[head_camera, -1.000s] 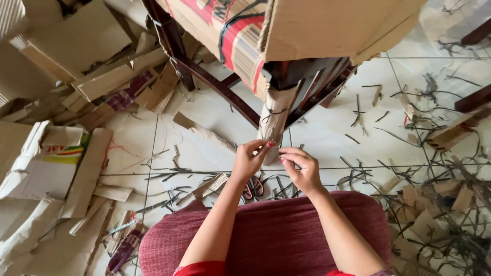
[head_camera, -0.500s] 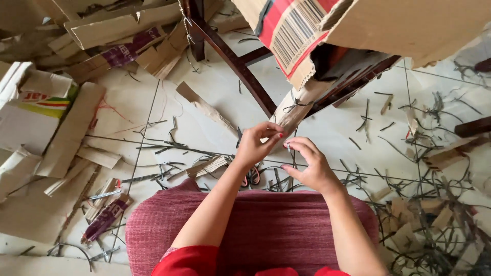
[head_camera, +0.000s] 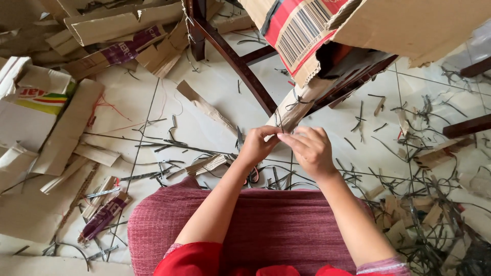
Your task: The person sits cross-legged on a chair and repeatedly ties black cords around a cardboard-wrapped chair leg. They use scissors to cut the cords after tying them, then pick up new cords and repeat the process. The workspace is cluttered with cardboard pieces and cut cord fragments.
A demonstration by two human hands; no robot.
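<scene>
My left hand and my right hand meet at the lower end of a narrow cardboard strip that hangs down from a big cardboard box. Fingertips of both hands pinch the strip's bottom edge, where thin dark wire is wrapped around it. The box rests on a dark wooden chair frame in front of me. My forearms reach out over a maroon cushion below.
Cardboard pieces and flattened boxes are heaped on the left of the white tiled floor. Dark wire offcuts and cardboard scraps litter the right side. Scissors lie on the floor under my left wrist.
The view has shifted so the box and chair sit further right and closer. My hands stay together on the strip's end, with small finger movements.
</scene>
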